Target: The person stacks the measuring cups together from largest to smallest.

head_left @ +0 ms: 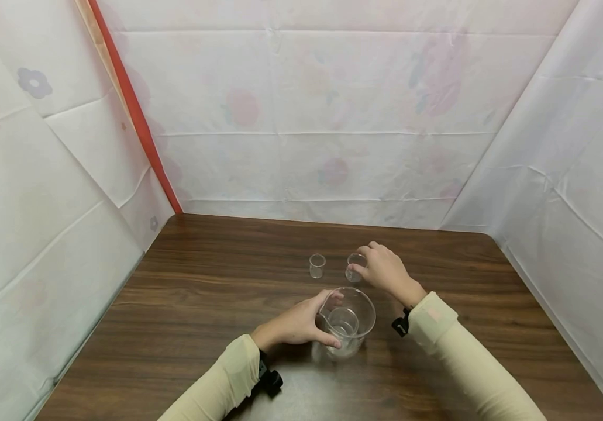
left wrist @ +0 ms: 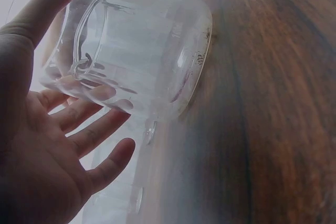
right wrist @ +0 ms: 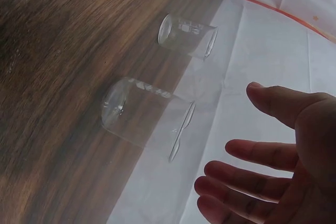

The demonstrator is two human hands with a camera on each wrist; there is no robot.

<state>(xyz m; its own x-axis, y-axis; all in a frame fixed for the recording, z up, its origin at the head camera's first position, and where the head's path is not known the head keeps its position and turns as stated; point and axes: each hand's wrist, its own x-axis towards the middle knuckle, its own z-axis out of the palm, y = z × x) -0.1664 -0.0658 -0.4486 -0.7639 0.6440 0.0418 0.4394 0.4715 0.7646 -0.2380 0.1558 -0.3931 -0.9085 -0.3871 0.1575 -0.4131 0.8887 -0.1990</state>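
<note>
My left hand (head_left: 301,320) grips a large glass beaker (head_left: 367,327) from its left side, thumb in front and fingers behind. A smaller beaker (head_left: 344,320) sits inside it, also visible through the wall in the left wrist view. Beyond the large beaker, two small glass beakers stand upright on the table: one on the left (head_left: 317,266) and one on the right (head_left: 352,275). My right hand (head_left: 385,270) is beside the right one. In the right wrist view its spread fingers (right wrist: 247,179) are apart from that beaker's rim.
The brown wooden table (head_left: 201,280) reaches back to a white patterned sheet (head_left: 301,164). White sheets also hang at both sides. A red strip (head_left: 138,114) runs down the back left corner. A black wrist strap (head_left: 401,323) is on the right arm.
</note>
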